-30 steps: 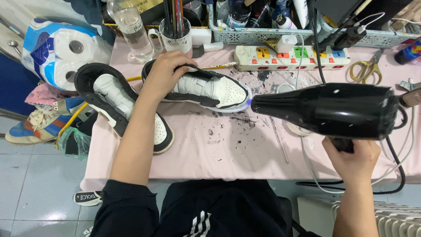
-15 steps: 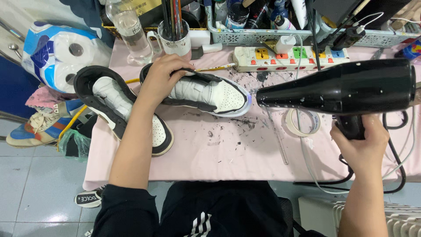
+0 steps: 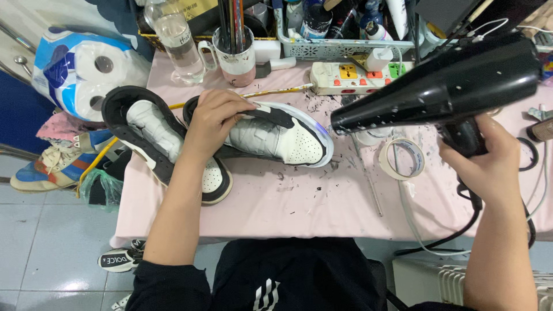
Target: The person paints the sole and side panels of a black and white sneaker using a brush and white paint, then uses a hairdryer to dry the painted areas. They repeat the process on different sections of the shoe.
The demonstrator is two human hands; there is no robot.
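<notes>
My left hand [image 3: 212, 120] grips a black and white sneaker [image 3: 276, 137] that lies on its side on the pink-covered table [image 3: 299, 201], toe pointing right. My right hand [image 3: 487, 164] holds a black hair dryer [image 3: 443, 86] by its handle. The dryer's nozzle points left at the sneaker's toe, a short gap away. A second matching sneaker [image 3: 152, 135] lies to the left of my left forearm, near the table's left edge.
A roll of tape [image 3: 401, 158] and a thin metal rod [image 3: 368, 178] lie by dark debris on the cloth. At the back stand a mug of tools [image 3: 236, 55], a clear bottle [image 3: 173, 40], a power strip [image 3: 360, 74] and a basket of bottles. Toilet rolls [image 3: 86, 75] sit left.
The hair dryer has risen and tilted, its nozzle now angled down toward the sneaker's toe. My right hand moved up with it. My left hand stays on the sneaker.
</notes>
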